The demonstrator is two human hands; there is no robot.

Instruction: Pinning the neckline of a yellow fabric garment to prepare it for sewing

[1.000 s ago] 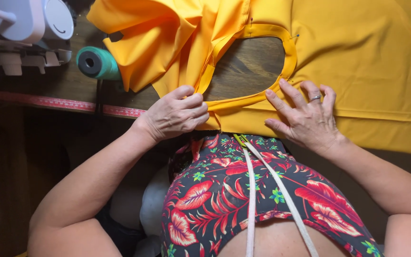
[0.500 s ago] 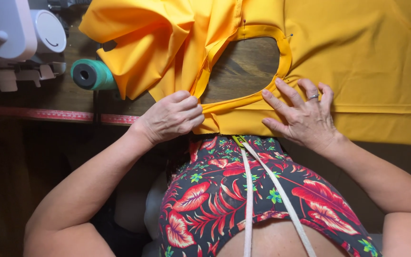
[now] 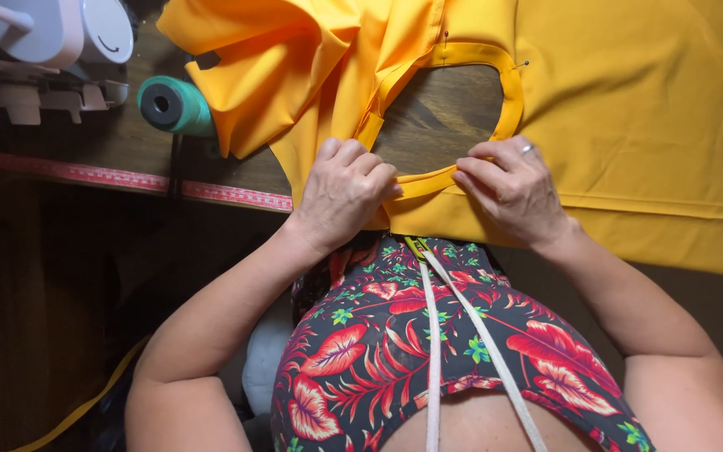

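The yellow fabric (image 3: pixel 629 125) lies on the table (image 3: pixel 127 146), its binding (image 3: pixel 428 180) at the opening's 6 o'clock edge. Your left hand (image 3: pixel 346 191) and right hand (image 3: pixel 512 188) both pinch it — keep the fold even, clear of the pin (image 3: pixel 522 64) at 2 o'clock.

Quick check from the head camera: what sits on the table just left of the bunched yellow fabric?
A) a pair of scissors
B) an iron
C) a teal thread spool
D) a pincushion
C: a teal thread spool lies on its side on the wooden table, beside the bunched yellow fabric.
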